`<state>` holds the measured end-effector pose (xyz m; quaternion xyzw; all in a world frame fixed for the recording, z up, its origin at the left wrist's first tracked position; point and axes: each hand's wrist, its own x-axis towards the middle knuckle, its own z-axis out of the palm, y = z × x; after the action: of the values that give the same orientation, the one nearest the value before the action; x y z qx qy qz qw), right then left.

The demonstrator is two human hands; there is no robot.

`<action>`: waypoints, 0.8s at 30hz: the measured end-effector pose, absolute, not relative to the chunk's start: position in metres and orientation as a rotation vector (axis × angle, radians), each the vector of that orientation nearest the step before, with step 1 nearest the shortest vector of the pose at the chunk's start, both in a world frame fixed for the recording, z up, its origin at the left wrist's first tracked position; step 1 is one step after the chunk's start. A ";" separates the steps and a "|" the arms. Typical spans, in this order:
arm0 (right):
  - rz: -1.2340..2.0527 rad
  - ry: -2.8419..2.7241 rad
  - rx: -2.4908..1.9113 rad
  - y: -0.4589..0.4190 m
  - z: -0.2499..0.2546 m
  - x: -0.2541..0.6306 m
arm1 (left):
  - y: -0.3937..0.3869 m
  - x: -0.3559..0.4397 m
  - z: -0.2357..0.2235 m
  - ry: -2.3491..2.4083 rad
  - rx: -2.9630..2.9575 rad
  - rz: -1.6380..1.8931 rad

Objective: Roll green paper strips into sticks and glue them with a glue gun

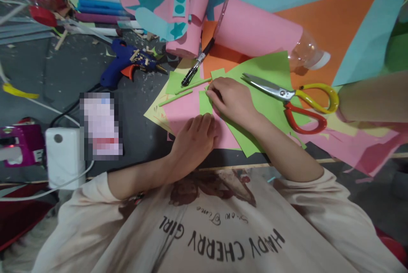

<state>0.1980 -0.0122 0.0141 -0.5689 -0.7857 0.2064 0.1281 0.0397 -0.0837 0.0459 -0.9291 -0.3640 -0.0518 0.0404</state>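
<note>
My left hand (194,143) rests low over the pink paper, its fingers curled together at the lower edge of a small green paper piece (204,101). Just above, the thumb and fingers of my right hand (234,99) close on the upper right edge of that piece. Its far side is hidden under the hands. Two thin rolled green paper sticks (176,98) lie to the left, near a black pen (198,63). Beneath my right hand spreads a large green sheet (267,82), with open scissors (283,94), one handle yellow and one red, on it.
A pink-wrapped plastic bottle (258,26) lies behind my hands, beside a pink paper construction (181,48) with teal stars. On the left are a blue glue gun (119,63), a blurred-out phone (101,126) and a white power bank (63,158). Another person's arm (372,97) enters from the right.
</note>
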 end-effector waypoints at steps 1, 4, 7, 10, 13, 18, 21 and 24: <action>0.592 -2.292 -1.659 -0.012 0.014 0.198 | -0.084 0.039 0.045 -1.101 -2.844 -0.178; 0.549 -2.311 -1.668 -0.013 0.013 0.197 | -0.084 0.037 0.046 -1.076 -2.831 -0.219; 0.508 -2.331 -1.673 -0.013 0.012 0.196 | -0.085 0.037 0.047 -1.070 -2.834 -0.207; 0.480 -2.351 -1.678 -0.013 0.012 0.196 | -0.085 0.037 0.046 -1.085 -2.843 -0.192; 0.454 -2.368 -1.681 -0.013 0.012 0.194 | -0.084 0.038 0.045 -1.095 -2.844 -0.200; 0.414 -2.396 -1.686 -0.016 0.010 0.193 | -0.085 0.039 0.044 -1.077 -2.829 -0.178; 0.420 -2.403 -1.712 -0.015 0.012 0.193 | -0.086 0.040 0.045 -1.070 -2.834 -0.141; 0.453 -2.434 -1.705 -0.004 0.026 0.194 | -0.086 0.041 0.045 -1.062 -2.833 -0.118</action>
<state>0.1944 -0.0043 0.0257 -0.5658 -0.8078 0.1505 0.0679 0.0405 -0.0858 0.0446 -0.9341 -0.3502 -0.0390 0.0568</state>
